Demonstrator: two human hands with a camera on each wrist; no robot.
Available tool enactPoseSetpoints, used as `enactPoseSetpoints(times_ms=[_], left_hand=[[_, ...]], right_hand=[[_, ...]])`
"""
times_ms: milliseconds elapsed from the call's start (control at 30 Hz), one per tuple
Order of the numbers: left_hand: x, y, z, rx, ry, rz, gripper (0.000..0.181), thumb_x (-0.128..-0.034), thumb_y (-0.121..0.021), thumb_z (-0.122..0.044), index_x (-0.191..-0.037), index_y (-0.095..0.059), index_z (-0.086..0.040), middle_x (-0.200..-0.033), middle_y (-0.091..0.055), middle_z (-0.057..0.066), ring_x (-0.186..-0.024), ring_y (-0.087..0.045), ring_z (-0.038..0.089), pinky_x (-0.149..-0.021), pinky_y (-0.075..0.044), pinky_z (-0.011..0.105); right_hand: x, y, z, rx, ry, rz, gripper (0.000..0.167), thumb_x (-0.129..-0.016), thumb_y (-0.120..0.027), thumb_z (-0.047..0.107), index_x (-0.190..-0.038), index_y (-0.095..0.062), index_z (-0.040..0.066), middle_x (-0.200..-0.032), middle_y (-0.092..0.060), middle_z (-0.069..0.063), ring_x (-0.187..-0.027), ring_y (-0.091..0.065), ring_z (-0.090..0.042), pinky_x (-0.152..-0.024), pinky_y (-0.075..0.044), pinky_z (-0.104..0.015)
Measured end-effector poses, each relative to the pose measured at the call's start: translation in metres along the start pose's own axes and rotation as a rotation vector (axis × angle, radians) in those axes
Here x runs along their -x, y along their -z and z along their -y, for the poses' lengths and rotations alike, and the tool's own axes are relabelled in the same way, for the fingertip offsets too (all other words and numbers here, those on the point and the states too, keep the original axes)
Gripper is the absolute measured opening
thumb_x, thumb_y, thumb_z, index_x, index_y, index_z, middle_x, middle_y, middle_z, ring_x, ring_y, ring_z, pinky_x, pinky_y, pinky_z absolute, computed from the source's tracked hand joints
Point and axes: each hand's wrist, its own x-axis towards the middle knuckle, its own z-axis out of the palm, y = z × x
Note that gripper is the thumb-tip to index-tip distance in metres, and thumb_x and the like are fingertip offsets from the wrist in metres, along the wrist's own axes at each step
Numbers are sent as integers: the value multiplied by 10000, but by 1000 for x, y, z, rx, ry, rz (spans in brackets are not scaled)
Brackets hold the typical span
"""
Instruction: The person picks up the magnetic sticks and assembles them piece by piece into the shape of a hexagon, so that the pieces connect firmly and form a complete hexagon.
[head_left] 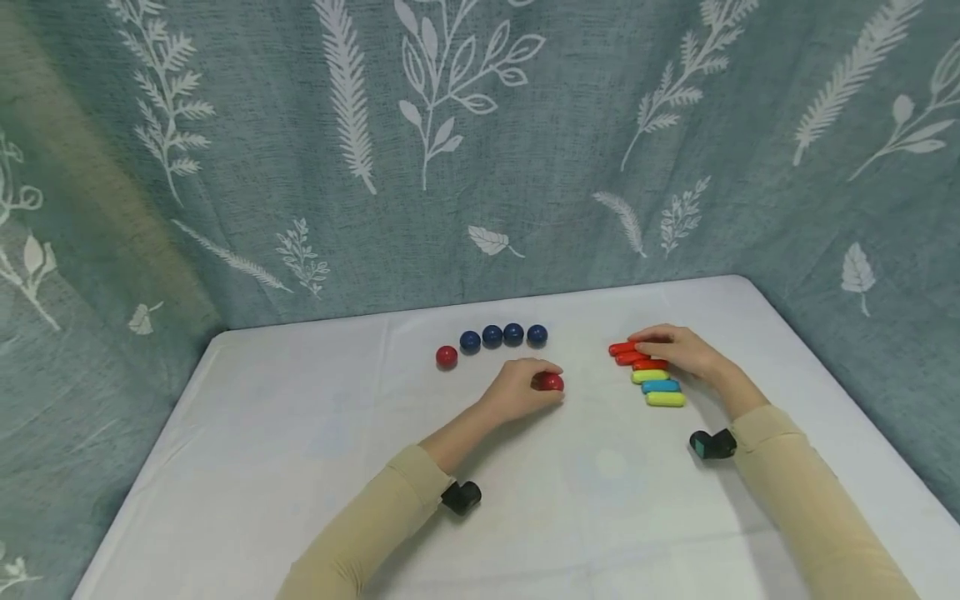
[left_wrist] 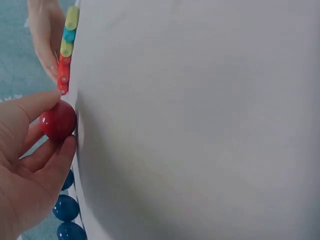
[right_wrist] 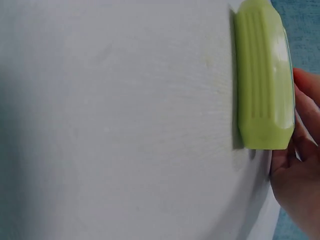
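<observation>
My left hand [head_left: 519,388] pinches a glossy red ball [head_left: 552,382] between thumb and fingers, seen closely in the left wrist view as a red ball [left_wrist: 59,120]. At the right, my right hand [head_left: 681,348] has its thumb and fingers around the farthest red bar [head_left: 619,349], partly covering it. Two more red bars [head_left: 630,359] lie nearer, followed by a yellow-green bar [head_left: 650,377], a blue bar [head_left: 662,387] and another yellow-green bar [head_left: 665,400], all in a slanting row. Close up, the nearest yellow-green bar [right_wrist: 264,80] is ribbed plastic with bevelled ends.
Beyond my left hand, several dark blue balls [head_left: 492,337] stand in a row, with another red ball [head_left: 447,357] at its left end. A white cloth [head_left: 300,467] covers the table. Behind it hangs a grey-green curtain [head_left: 465,250] with white leaf prints.
</observation>
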Motion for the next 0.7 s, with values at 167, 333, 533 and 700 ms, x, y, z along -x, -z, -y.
enactPoseSetpoints(times_ms=[167,333,533,700], left_hand=[[22,3,5,53,24,-15,377,-851,-762,-163,-1205,-681,-60,-1159,-675,94,-1023,-625,200,-848,-506,256],[43,7,11,126,35,-43,365,-837,-772,-131,-1182,-691,-44,-1142,-680,100,-1011,-632,201,-840,-514,238],[69,10,11,177,47,-42,359,-838,-773,-126,-1179,-690,-45,-1139,-676,88,-1016,-623,196,-856,-518,249],[90,12,13,217,59,-49,366,-829,-778,-108,-1176,-687,-40,-1141,-676,84,-1017,-631,197,-854,-517,237]], right_hand=[[0,1,0,-17,3,21,533,-999,-556,325,-1389,-481,-31,-1454,-374,-264,-1253,-397,-374,-1009,-382,-452],[0,-2,2,-21,7,9,524,-996,-564,317,-1383,-489,-28,-1451,-375,-262,-1258,-388,-379,-1031,-366,-486],[0,-2,1,-7,1,6,522,-995,-566,321,-1383,-490,-20,-1459,-366,-259,-1271,-368,-389,-1056,-334,-525],[0,-1,-2,0,13,16,532,-1000,-555,324,-1387,-480,-32,-1464,-349,-268,-1267,-364,-399,-1043,-340,-528]])
